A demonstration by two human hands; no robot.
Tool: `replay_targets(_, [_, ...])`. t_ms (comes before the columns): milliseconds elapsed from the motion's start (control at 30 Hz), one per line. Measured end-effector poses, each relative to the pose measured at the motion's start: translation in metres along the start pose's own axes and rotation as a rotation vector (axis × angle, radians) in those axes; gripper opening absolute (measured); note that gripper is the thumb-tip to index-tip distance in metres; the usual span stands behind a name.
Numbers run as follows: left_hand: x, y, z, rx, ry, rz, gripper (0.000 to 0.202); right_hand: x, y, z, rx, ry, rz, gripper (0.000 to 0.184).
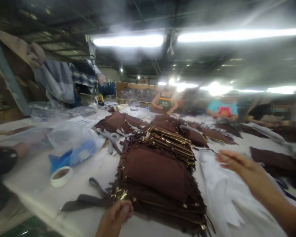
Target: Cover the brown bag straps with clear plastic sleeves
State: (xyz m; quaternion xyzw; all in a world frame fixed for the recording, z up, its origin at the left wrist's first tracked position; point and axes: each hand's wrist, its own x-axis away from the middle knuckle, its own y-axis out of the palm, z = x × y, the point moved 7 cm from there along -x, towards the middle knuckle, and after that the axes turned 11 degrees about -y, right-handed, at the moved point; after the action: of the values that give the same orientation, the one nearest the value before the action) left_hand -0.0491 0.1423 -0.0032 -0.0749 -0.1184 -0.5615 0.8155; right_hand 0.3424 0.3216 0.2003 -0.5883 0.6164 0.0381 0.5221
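Left hand (118, 214) curled, right hand (239, 164) extended, both grips unclear, beside stacked, fringed dark-brown pouches (158, 171), gold-trimmed.

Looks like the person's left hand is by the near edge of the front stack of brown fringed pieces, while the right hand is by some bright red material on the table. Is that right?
Not quite: in the head view, the material by the right hand is white, not red. The left hand is indeed by the near edge of the front stack.

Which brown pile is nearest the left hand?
The front brown pile, fringed, with a flat face on top; the left hand is at its near left corner. The pile behind it, showing rows of gold edges, lies farther off.
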Motion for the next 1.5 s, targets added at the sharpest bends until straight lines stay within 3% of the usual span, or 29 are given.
replay_targets(67, [0.000, -0.007, 0.009, -0.038, 0.068, 0.058, 0.051, 0.029, 0.085, -0.038, -0.066, -0.064, -0.204, 0.022])
replay_targets(133, [0.005, -0.012, 0.021, -0.146, 0.209, 0.160, 0.040, 0.054, 0.160, -0.087, 0.019, -0.263, -0.465, 0.034])
replay_targets(167, [0.009, -0.013, 0.027, -0.223, 0.305, 0.214, 0.035, 0.063, 0.188, -0.107, 0.111, -0.341, -0.544, 0.039])
replay_targets(267, [0.021, -0.007, 0.036, -0.440, 0.541, 0.286, 0.032, 0.076, 0.241, -0.138, 0.283, -0.454, -0.676, 0.050])
replay_targets(367, [0.018, 0.001, 0.028, -0.562, 0.557, 0.200, 0.037, 0.077, 0.261, -0.144, 0.332, -0.499, -0.734, 0.057])
replay_targets(467, [0.008, 0.001, 0.024, -0.582, 0.513, 0.152, 0.040, 0.069, 0.260, -0.144, 0.337, -0.533, -0.781, 0.057])
replay_targets(600, [0.001, -0.011, 0.027, -0.397, 0.444, 0.128, 0.032, 0.054, 0.236, -0.145, 0.287, -0.538, -0.768, 0.049])
replay_targets(667, [0.001, -0.024, 0.029, -0.235, 0.364, 0.194, 0.031, 0.051, 0.221, -0.142, 0.245, -0.524, -0.736, 0.044])
replay_targets(767, [0.000, -0.035, 0.033, -0.029, 0.240, 0.301, 0.047, 0.056, 0.202, -0.131, 0.082, -0.428, -0.687, 0.037])
replay_targets(867, [-0.005, -0.018, 0.048, 0.008, 0.223, 0.282, 0.065, 0.066, 0.194, -0.118, -0.075, -0.301, -0.662, 0.034])
replay_targets(967, [-0.011, 0.001, 0.070, -0.068, 0.328, 0.340, 0.071, 0.073, 0.195, -0.112, -0.155, -0.267, -0.660, 0.034])
replay_targets(1033, [-0.020, 0.012, 0.079, -0.067, 0.337, 0.334, 0.058, 0.074, 0.198, -0.112, -0.187, -0.270, -0.655, 0.034])
replay_targets(1133, [-0.041, 0.029, 0.083, -0.013, 0.237, 0.172, 0.021, 0.065, 0.199, -0.114, -0.163, -0.286, -0.631, 0.033])
replay_targets(1200, [-0.048, 0.034, 0.090, 0.010, 0.206, 0.077, 0.011, 0.054, 0.194, -0.119, -0.074, -0.327, -0.585, 0.032])
replay_targets(1300, [-0.036, 0.027, 0.111, 0.037, 0.227, 0.001, 0.019, 0.041, 0.170, -0.134, 0.149, -0.494, -0.388, 0.032])
replay_targets(1400, [0.002, 0.012, 0.130, -0.042, 0.282, -0.051, 0.021, 0.052, 0.140, -0.148, 0.318, -0.709, -0.144, 0.033])
replay_targets(1467, [0.030, 0.007, 0.133, -0.271, 0.370, -0.091, 0.016, 0.073, 0.133, -0.145, 0.329, -0.802, -0.120, 0.035])
replay_targets(1500, [0.039, 0.007, 0.124, -0.350, 0.348, -0.142, 0.013, 0.086, 0.136, -0.140, 0.323, -0.832, -0.157, 0.037])
